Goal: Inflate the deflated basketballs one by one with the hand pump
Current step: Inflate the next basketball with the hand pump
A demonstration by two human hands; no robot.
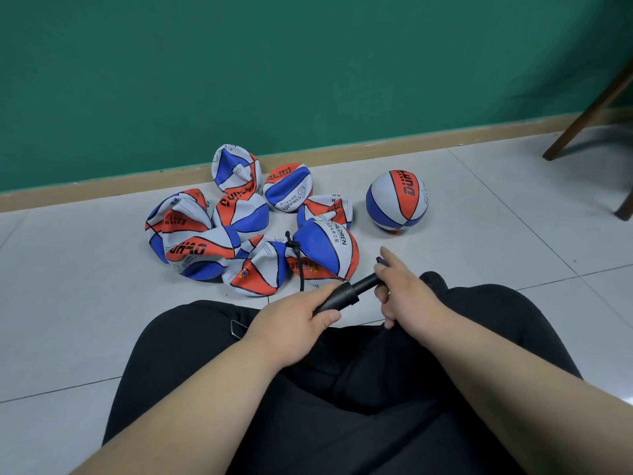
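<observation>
Left hand (294, 322) grips pump (344, 298) barrel | right hand (406, 298) holds handle (index straight) — deflated basketballs (323, 250) just beyond

A heap of crumpled, deflated red, white and blue rubber basketballs (246, 228) lies slumped together. A round, inflated ball of the same colours (396, 200) stands apart, right of the heap. The slim black plastic hand pump (344, 298) slants just in front of the heap, and its black hose (300, 269) reaches up against it.
</observation>
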